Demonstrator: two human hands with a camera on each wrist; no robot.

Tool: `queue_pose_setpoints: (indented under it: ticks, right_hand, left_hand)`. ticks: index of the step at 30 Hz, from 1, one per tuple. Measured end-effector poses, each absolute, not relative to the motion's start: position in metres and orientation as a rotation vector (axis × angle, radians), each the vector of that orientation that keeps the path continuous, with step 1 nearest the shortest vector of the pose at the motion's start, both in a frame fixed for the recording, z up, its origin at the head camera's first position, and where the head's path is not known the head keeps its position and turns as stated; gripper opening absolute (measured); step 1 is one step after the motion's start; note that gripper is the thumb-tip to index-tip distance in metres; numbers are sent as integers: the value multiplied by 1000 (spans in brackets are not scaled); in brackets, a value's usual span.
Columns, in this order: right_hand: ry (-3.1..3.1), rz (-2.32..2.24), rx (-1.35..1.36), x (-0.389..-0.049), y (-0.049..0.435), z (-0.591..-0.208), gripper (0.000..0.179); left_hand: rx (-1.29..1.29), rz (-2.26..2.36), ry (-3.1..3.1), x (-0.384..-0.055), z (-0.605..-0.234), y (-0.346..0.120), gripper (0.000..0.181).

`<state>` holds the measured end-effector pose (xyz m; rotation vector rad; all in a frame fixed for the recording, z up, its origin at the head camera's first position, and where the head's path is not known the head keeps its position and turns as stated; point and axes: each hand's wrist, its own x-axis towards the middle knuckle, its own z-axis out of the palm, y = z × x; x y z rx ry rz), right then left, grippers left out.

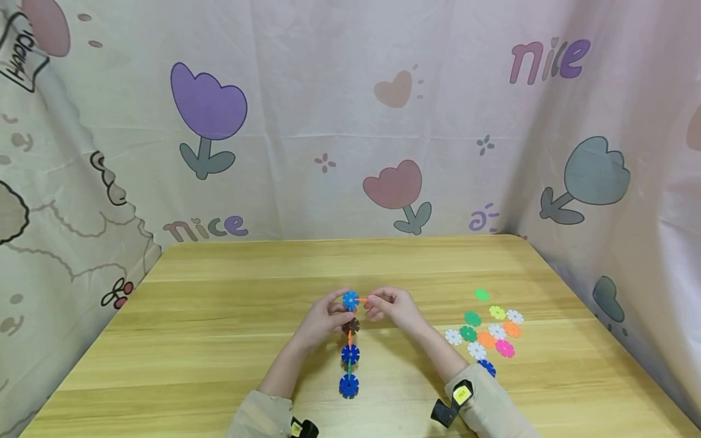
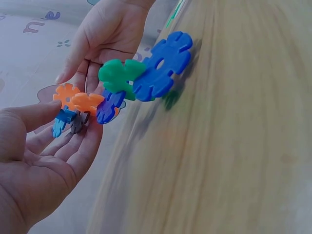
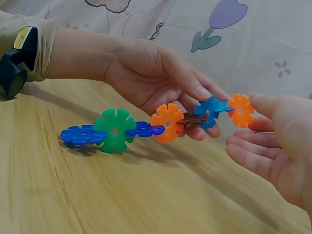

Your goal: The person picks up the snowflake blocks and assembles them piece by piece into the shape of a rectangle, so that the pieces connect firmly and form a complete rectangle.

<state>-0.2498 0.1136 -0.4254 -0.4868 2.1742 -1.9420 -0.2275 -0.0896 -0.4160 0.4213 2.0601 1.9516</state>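
A chain of notched plastic snowflake discs runs toward me over the table: a dark blue disc (image 1: 348, 385) at the near end, then a green disc (image 3: 115, 130), another dark blue disc (image 1: 350, 354), an orange disc (image 3: 167, 123), a brown disc (image 3: 195, 119) and a light blue disc (image 1: 350, 300). My left hand (image 1: 323, 321) holds the chain's far end by the light blue and brown discs, thumb on top. Between thumb and fingers my right hand (image 1: 395, 307) pinches a further orange disc (image 3: 241, 110) against the light blue one's edge. Whether their notches interlock I cannot tell.
Loose discs lie to the right on the wooden table (image 1: 219, 340), among them a pink disc (image 1: 505, 348), a yellow disc (image 1: 497, 312) and several white, green and orange ones. A blue disc (image 1: 486, 367) is partly behind my right sleeve. A printed curtain (image 1: 306, 91) hangs behind.
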Motion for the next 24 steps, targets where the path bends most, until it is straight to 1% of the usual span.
queue_pose_setpoints:
  ticks: [6,17,24]
  right_hand:
    - [2238,-1946,-442,-251,119,-425,42]
    - [2337,-1936,-394,-250,144,-424,35]
    - [2400,-1907,-309,-247,172,-426,39]
  left_hand:
    - [414,1948,2055,-227,-417,-91,58]
    - [418,1946,2043,-226,-413,-91,58]
    - [436,1935,2061,-225,-414,-92,56]
